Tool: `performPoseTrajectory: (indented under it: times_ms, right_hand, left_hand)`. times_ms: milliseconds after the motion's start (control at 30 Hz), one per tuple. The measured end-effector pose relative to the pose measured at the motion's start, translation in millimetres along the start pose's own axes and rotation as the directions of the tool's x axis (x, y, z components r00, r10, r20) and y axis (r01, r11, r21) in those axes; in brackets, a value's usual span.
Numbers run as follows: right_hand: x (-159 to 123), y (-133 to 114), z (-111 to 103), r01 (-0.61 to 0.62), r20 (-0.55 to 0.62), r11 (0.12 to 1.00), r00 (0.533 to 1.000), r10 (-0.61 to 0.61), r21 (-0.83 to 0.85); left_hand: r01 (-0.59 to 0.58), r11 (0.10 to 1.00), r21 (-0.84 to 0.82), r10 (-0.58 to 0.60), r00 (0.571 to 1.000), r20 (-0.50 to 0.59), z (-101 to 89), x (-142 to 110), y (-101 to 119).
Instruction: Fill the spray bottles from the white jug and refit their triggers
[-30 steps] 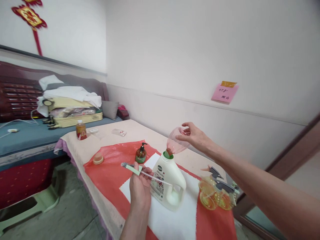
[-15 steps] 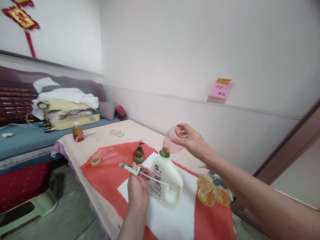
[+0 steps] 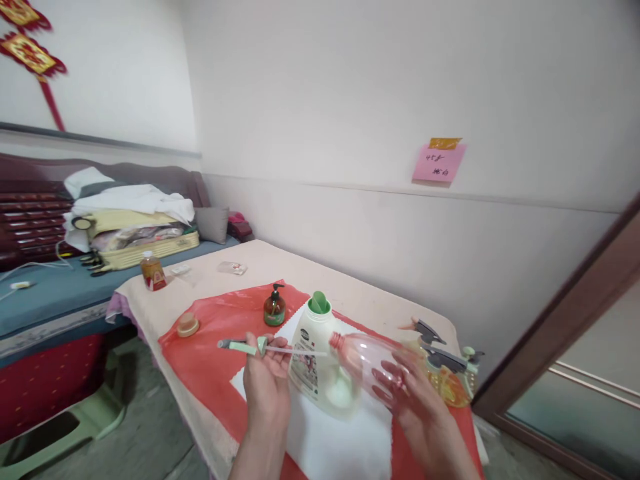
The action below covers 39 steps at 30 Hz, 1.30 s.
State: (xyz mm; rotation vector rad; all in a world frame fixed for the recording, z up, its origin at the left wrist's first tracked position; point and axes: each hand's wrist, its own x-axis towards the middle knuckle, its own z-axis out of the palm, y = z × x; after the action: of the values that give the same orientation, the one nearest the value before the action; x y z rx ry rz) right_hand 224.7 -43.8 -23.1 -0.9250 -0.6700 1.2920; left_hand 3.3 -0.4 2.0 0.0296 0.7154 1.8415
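Note:
My left hand (image 3: 267, 380) holds a pale green spray head (image 3: 245, 348), its thin clear tube (image 3: 300, 351) pointing right. A clear pink bottle (image 3: 367, 357) lies on its side in my right hand (image 3: 410, 393), fingers wrapped round its body and its open mouth toward the tube. The end of the tube is close to the mouth; whether it is inside I cannot tell. Behind both hands stands a large cream detergent jug (image 3: 325, 333), uncapped, with a green spout (image 3: 319, 303). The jug rests on a white sheet (image 3: 345, 443).
A brown pump bottle (image 3: 275, 311) and a round cap (image 3: 188, 325) sit on the red cloth (image 3: 215, 333). Yellow spray bottles (image 3: 450, 387) stand at the right. A bottle of amber liquid (image 3: 153, 272) is at the table's far left. A red-topped stool (image 3: 55, 380) is beside the table.
My right hand has brought the pink bottle down from the jug's spout, turning it so its mouth faces left. The left hand with the spray head has moved slightly left.

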Motion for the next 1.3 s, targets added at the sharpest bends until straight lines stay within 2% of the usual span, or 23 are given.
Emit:
performPoseTrajectory:
  times_ms: [133,300,467,633,767,933,1167,1300]
  right_hand:
    - [-6.1,11.4,-16.2,0.016,-0.011,1.000,1.000,-0.016,0.015]
    - [-12.4,8.4,-19.7,0.025,0.007,1.000,1.000,-0.025,-0.015]
    - [-20.4,23.2,-13.7,0.011,0.042,1.000,0.999,-0.012,0.023]
    - [-32.3,32.0,-5.8,0.079,0.100,0.995,0.991,-0.084,0.058]
    - [-39.8,22.2,-6.9,0.102,0.115,0.994,0.988,-0.106,0.039]
    - [-41.0,15.7,-8.2,0.106,0.114,0.994,0.988,-0.108,0.025]
    - [-44.7,16.3,1.7,0.128,0.123,0.992,0.984,-0.126,-0.005]
    - [-46.2,23.3,2.8,0.147,0.103,0.989,0.984,-0.146,0.003]
  left_hand:
    - [-0.043,0.998,0.045,0.042,0.999,0.003,-1.0,2.0,-2.8]
    - [-0.082,0.991,0.109,0.077,0.996,0.047,-1.3,-4.0,-13.8]
    - [0.014,0.979,0.203,-0.061,0.973,0.225,-1.4,-28.8,-36.3]
    - [0.101,0.948,0.301,-0.193,0.936,0.295,-1.9,-51.9,-53.1]
    - [0.060,0.947,0.315,-0.173,0.922,0.345,-0.4,-57.2,-56.9]
    - [0.053,0.939,0.340,-0.178,0.920,0.348,2.2,-59.4,-57.4]
    - [-0.072,0.930,0.361,-0.060,0.938,0.341,-1.0,-52.6,-52.7]
    - [-0.055,0.930,0.363,-0.080,0.935,0.347,-3.2,-51.3,-51.9]
